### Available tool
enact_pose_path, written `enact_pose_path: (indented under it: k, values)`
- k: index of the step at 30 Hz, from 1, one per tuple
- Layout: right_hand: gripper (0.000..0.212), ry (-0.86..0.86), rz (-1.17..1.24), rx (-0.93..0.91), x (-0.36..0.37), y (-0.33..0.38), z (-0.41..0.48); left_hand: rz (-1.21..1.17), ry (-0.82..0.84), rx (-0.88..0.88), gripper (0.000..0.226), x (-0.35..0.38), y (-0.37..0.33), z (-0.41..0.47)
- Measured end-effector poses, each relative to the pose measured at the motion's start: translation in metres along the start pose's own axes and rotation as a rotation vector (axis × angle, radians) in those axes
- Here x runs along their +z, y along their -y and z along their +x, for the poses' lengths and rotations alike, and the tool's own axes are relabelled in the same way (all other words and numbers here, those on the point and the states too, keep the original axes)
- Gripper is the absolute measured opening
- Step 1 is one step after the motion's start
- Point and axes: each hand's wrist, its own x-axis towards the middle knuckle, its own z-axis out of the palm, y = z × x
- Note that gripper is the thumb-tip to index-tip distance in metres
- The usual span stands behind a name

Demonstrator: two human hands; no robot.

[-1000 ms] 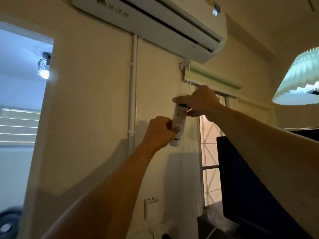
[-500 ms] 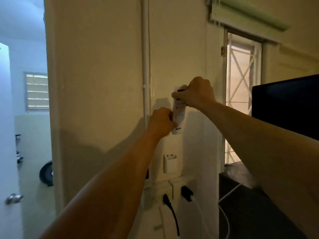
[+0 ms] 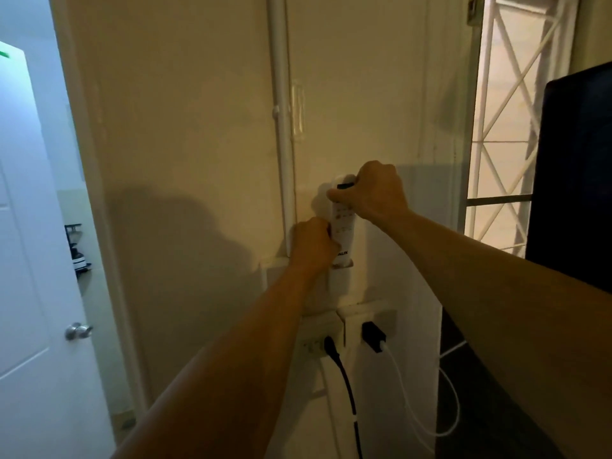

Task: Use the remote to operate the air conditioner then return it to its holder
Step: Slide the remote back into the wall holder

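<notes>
The white remote (image 3: 344, 233) stands upright against the cream wall, buttons facing me. Its lower end sits at the mouth of the white wall holder (image 3: 340, 280). My right hand (image 3: 374, 192) grips the remote's top, fingers covering part of the display. My left hand (image 3: 313, 245) is closed around the remote's lower left side, just above the holder. The air conditioner is out of view.
A white pipe (image 3: 281, 127) runs down the wall left of the remote. Wall sockets (image 3: 331, 339) with a black and a white plug sit below the holder. A dark screen (image 3: 573, 180) stands at right, a barred window (image 3: 506, 120) behind it, an open door (image 3: 36, 293) at left.
My view has tilted down, so the air conditioner left the frame. Both hands lowered the remote along the wall until its bottom end reached the holder.
</notes>
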Motion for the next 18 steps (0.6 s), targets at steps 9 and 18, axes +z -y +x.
enact_pose_path:
  k: [9, 18]
  values:
    - [0.052, -0.018, -0.013, 0.033, 0.013, -0.009, -0.002, 0.049, -0.088, 0.006, 0.012, 0.029, 0.019, -0.016]
    - [0.051, 0.004, -0.053, 0.082, 0.024, -0.015, -0.001, 0.099, -0.118, -0.063, 0.020, 0.041, 0.029, -0.019]
